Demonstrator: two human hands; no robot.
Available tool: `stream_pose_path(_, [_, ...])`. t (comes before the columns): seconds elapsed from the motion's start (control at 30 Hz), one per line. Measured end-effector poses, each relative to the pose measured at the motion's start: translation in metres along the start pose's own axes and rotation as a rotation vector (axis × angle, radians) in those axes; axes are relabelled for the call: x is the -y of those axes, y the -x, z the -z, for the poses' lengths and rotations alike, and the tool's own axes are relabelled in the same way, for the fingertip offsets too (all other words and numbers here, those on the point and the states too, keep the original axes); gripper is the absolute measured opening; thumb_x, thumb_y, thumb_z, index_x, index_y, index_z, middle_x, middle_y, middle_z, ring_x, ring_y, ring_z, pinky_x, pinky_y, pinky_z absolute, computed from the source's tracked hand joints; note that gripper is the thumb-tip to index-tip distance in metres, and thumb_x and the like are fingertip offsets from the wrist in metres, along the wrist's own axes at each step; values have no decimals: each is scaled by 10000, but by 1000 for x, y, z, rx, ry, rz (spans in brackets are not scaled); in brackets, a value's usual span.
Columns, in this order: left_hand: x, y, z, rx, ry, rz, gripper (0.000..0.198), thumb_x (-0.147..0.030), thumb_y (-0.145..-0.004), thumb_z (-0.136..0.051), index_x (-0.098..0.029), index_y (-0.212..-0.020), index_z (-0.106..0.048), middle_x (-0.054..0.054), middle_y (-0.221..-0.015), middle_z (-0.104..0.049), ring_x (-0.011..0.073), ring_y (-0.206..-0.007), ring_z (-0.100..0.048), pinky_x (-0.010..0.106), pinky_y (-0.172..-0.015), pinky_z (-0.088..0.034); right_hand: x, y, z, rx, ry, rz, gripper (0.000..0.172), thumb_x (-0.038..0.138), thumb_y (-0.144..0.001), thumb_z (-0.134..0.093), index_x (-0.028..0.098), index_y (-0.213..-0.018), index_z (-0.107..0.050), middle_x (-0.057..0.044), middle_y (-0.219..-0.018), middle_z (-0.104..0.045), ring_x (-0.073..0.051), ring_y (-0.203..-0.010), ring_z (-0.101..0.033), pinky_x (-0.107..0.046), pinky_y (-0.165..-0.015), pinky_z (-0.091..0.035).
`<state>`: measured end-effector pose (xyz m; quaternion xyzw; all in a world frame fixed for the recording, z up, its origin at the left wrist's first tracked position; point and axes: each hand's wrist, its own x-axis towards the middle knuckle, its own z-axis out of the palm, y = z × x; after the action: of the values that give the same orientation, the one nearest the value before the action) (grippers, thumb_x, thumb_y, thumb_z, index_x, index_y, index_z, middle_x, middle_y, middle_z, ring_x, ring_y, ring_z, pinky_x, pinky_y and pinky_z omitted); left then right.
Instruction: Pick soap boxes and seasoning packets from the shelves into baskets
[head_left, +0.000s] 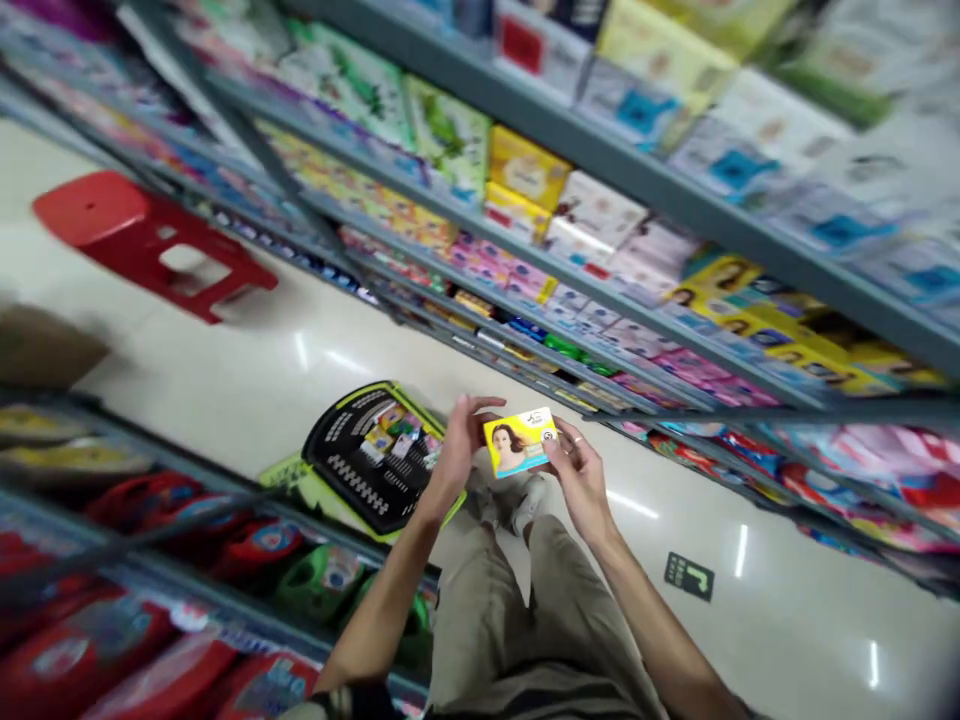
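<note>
Packages (394, 437) lay in a black basket (341, 425). Left hand (459, 447) and right hand (579, 468) were clamped on a yellow box (519, 443)

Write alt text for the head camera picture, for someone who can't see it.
A left hand and a right hand hold a small yellow-and-white box between stocked store shelves. At left, a black basket has packages inside.

Left hand (459, 448) and right hand (583, 478) hold a yellow box (517, 443) between them — below, a black basket (330, 435) holds small packages (390, 435) — stocked shelves (630, 165) line both sides
</note>
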<state>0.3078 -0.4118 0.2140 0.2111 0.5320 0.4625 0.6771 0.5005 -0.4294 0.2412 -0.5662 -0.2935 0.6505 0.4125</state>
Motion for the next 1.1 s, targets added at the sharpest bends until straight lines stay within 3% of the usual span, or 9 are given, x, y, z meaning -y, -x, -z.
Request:
stream_pose_path(0.13, [5, 1, -73, 22, -121, -137, 452, -524, -890, -830, -174, -1168, -764, 107, -1213, -798, 216, -1079, -762, 276, -855, -637, 24, 4, 59, -180, -204, 161, 476, 431, -924, -840, 254, -1295, -601, -66, -1282, -759, -205, -1064, -763, -346, -861, -687])
stream_pose_path(0.23, [8, -3, -137, 124, -181, -235, 405, -455, -930, -809, -199, -1243, -793, 110, -1268, -796, 213, -1068, -773, 317, -905, -668, 51, -4, 105, -278, -216, 320, 423, 404, -928, -842, 261, -1237, -590, -48, -1257, -762, -186, -1046, -767, -358, -906, -686])
stream_pose_path(0.37, [14, -25, -218, 178, -220, -331, 441, -450, -910, -837, -222, -1285, -802, 102, -1226, -808, 195, -1000, -784, 356, -937, -685, 86, -18, 171, -356, -114, 477, 356, 446, -982, -776, 275, -1253, -622, -49, -1258, -767, -179, -1077, -760, -377, -953, -683])
stream_pose_path(0.53, [8, -69, -287, 245, -408, -695, 462, -431, -945, -805, -265, -1374, -759, 96, -1402, -700, 210, -1259, -700, 386, -1096, -638, 119, -50, 238, -469, 187, 753, 374, 417, -961, -800, 264, -1291, -713, -64, -1311, -738, -200, -1240, -714, -392, -1101, -625])
stream_pose_path(0.7, [-9, -104, -332, 100, -674, -1044, 391, -472, -1017, -693, -248, -1323, -784, 100, -1289, -719, 232, -1243, -682, 426, -1180, -573, 145, -96, 262, -566, 381, 1002, 420, 476, -1024, -698, 301, -1406, -681, -84, -1391, -653, -231, -1227, -709, -451, -1064, -646])
stream_pose_path(0.9, [-13, -133, -359, 57, -717, -1142, 480, -531, -1092, -509, -215, -1388, -717, 110, -1348, -743, 268, -1304, -690, 461, -1206, -537, 161, -136, 262, -646, 508, 1169, 428, 520, -1104, -531, 332, -1484, -589, -93, -1418, -598, -259, -1336, -645, -472, -1088, -630])
stream_pose_path(1.1, [-22, -146, -365, 35, -727, -1195, 408, -515, -1064, -592, -194, -1234, -778, 101, -1205, -729, 261, -1189, -721, 475, -1196, -530, 166, -162, 266, -693, 510, 1135, 469, 548, -1085, -573, 242, -1441, -581, -119, -1382, -576, -244, -1277, -664, -455, -1095, -628])
